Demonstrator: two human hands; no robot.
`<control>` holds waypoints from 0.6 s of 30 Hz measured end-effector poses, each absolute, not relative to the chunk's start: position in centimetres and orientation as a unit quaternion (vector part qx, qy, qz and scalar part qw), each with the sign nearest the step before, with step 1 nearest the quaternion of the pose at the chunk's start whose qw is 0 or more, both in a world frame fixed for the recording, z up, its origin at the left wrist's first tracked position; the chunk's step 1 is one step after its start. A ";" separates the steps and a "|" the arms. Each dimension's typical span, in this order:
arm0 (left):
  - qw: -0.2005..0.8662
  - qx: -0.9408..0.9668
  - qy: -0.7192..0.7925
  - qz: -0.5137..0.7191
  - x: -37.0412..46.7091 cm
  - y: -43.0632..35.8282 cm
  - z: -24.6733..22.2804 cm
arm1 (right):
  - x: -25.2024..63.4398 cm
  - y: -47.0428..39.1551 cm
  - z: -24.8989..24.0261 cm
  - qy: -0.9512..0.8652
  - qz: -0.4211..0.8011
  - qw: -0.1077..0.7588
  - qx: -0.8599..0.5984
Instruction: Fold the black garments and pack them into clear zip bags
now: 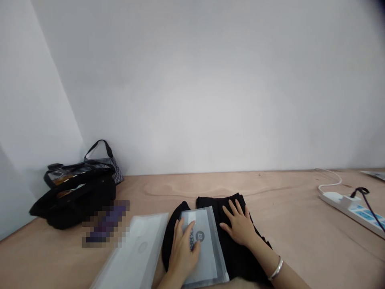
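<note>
My left hand lies with its fingers apart on a clear zip bag that has dark lettering and a round logo. My right hand rests flat, fingers spread, on a folded black cloth item; its exact kind cannot be told. Under the left side of the zip bag, a rounded black piece sticks out. Left of it is a frosted, translucent plastic bag with a faint round mark. A silver bangle circles my right wrist.
An open black bag holding a bottle stands at the left, with a striped bag behind it. A blurred-out purple item lies nearby. At the right is a white power strip with cables, and a wall rises behind.
</note>
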State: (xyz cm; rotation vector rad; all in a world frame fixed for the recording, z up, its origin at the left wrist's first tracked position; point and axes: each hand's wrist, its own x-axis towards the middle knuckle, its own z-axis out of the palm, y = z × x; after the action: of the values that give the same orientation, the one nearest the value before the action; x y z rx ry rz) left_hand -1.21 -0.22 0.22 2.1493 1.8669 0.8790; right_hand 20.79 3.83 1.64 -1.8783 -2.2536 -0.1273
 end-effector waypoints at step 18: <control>0.329 0.559 0.591 0.479 -8.6 -1.4 5.5 | 21.6 4.1 -0.3 -0.770 -0.038 0.083 -0.632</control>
State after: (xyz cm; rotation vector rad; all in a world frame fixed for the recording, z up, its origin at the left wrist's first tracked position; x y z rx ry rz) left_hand -8.61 -1.37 5.48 1.4626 1.5470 1.2546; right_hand 21.56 4.07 -0.34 -1.8858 -2.2982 -0.1125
